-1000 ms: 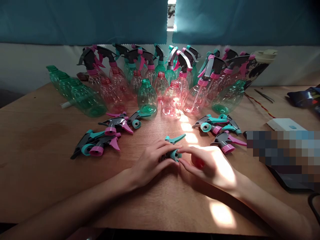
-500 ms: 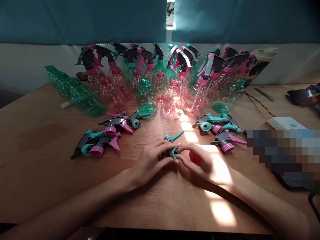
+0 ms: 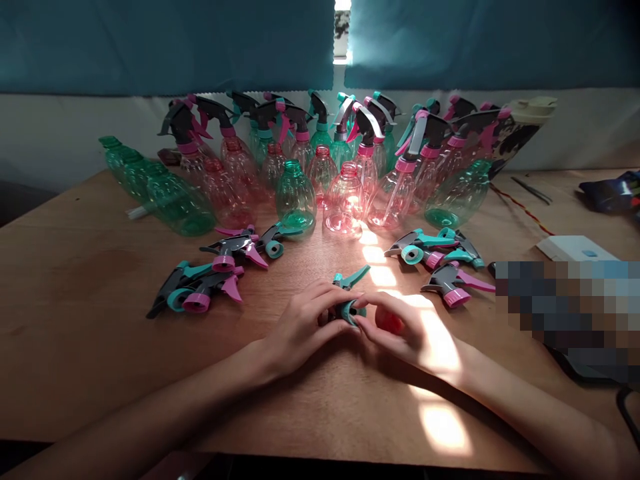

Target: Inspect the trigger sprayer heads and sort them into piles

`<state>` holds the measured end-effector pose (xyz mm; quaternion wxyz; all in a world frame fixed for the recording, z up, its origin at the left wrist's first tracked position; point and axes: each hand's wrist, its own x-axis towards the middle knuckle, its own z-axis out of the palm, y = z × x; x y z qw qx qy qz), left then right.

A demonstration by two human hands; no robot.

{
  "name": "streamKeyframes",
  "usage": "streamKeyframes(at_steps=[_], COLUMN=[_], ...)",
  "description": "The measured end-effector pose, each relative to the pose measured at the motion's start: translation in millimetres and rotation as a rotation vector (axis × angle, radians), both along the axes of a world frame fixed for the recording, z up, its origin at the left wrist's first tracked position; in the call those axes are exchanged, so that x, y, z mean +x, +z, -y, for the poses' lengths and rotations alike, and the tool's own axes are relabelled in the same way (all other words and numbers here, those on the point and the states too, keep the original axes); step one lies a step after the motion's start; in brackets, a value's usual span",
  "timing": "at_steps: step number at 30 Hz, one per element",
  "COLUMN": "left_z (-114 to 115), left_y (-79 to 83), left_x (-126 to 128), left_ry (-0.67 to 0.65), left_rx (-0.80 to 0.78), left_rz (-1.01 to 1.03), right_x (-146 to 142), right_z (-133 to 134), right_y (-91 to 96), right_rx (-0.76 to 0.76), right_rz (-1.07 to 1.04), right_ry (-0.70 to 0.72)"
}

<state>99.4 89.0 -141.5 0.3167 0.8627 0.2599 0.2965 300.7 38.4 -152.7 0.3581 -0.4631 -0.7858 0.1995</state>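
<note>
My left hand [image 3: 306,321] is closed around a grey and teal trigger spray head [image 3: 345,311], low over the table in front of me. Its teal lever points up and away, and its round collar opens toward my right hand [image 3: 407,325]. The thumb and index finger of my right hand pinch a small teal piece [image 3: 361,311] at the mouth of that collar; the fingertips hide most of it. A red patch shows inside the curl of my right fingers, and I cannot tell what it is.
Loose pink and teal spray heads lie in a left pile [image 3: 200,287] and a right pile [image 3: 435,250]. Behind stand several clear pink bottles [image 3: 345,200] and green bottles [image 3: 295,193], many with spray heads fitted. A white box [image 3: 575,248] and a pixelated area are on the right.
The spray head's collar has turned slightly and sits a little farther right between my hands. Both hands keep their grips. The whole view has shifted slightly.
</note>
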Motion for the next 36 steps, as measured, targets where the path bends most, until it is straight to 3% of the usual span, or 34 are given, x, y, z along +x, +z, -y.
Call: streamKeyframes(at_steps=[5, 12, 16, 22, 28, 32, 36], left_z=[1, -4, -15, -45, -78, -86, -82], left_y=[-0.6, 1.8, 3.6, 15.7, 20.4, 11.2, -2.3], left_x=[1, 3, 17, 72, 129, 140, 133], left_ry=[0.017, 0.135, 0.159, 0.085, -0.087, -0.249, -0.2], left_rx=[0.017, 0.027, 0.109, 0.399, 0.471, 0.509, 0.506], left_rz=[-0.021, -0.076, -0.072, 0.003, -0.119, -0.219, -0.234], right_x=[8, 2, -2, 0, 1, 1, 3], right_z=[0, 1, 9, 16, 9, 7, 3], right_y=[2.3, 12.4, 15.9, 22.7, 18.5, 14.5, 15.6], right_rx=[-0.092, 0.175, 0.303, 0.335, 0.4, 0.376, 0.398], right_rz=[-0.041, -0.179, -0.134, -0.146, -0.191, -0.157, -0.169], right_ry=[0.032, 0.041, 0.046, 0.013, 0.05, 0.044, 0.069])
